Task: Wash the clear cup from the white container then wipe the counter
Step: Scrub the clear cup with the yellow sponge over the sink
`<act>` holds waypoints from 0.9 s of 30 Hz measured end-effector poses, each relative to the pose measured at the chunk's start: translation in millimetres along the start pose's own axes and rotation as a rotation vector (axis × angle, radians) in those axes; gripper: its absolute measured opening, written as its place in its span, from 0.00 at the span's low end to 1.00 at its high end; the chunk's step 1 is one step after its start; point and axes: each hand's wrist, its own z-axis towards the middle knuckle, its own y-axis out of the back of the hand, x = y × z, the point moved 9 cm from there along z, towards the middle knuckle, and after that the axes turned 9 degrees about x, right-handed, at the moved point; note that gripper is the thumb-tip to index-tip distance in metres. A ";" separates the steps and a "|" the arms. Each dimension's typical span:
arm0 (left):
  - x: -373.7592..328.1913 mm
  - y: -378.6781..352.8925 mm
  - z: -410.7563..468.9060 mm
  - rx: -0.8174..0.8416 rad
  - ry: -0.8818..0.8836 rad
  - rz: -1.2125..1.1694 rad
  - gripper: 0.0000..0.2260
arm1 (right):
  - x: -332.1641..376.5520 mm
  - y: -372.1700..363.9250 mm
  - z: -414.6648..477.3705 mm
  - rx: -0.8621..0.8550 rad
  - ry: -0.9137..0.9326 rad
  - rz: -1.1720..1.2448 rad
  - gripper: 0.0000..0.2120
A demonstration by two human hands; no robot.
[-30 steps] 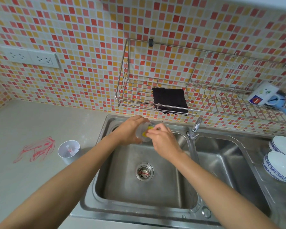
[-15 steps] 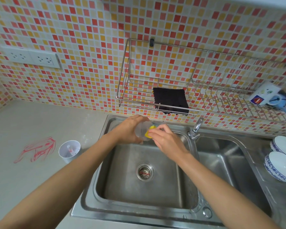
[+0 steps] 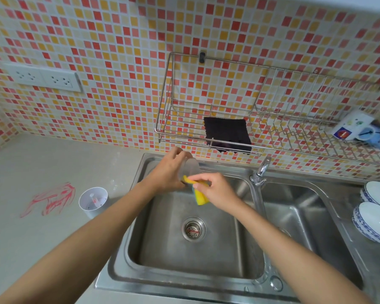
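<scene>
Over the far end of the left sink [image 3: 162, 249] basin, our left hand [image 3: 168, 174] wraps round the wall of the clear cup [image 3: 190, 169] while our right hand [image 3: 218, 190] pinches a folded yellow sponge [image 3: 199, 198] against it. The cup looks light, thin and probably slick when soapy, so we should grip the body firmly but not crush it. The white container [image 3: 93, 201] stands on the counter [image 3: 42, 163], left.

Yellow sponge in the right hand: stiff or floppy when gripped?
Likely soft: the yellow sponge bends over the clear cup rim where the right hand pinches it. Probably light: that pinch alone carries it.
</scene>
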 end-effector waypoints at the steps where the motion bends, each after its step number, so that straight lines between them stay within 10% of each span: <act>1: 2.5 -2.3 0.2 0.004 -0.005 0.036 0.39 | -2.1 -2.1 0.8 0.026 -0.013 -0.023 0.13; 9: -9.3 -5.0 0.3 0.009 -0.086 0.081 0.35 | 34.0 -5.9 -1.9 -0.177 0.352 -0.906 0.09; 15: -3.9 -9.1 -4.8 0.017 -0.104 0.105 0.33 | -2.1 -25.7 12.7 0.075 0.065 -0.471 0.12; 21: -11.6 -3.0 -0.4 -0.003 -0.124 0.080 0.34 | 30.3 -12.0 2.3 -0.175 0.276 -0.852 0.07; 27: -5.4 -8.1 -5.2 0.019 -0.114 0.090 0.34 | -0.6 -17.3 9.7 0.012 0.031 -0.275 0.11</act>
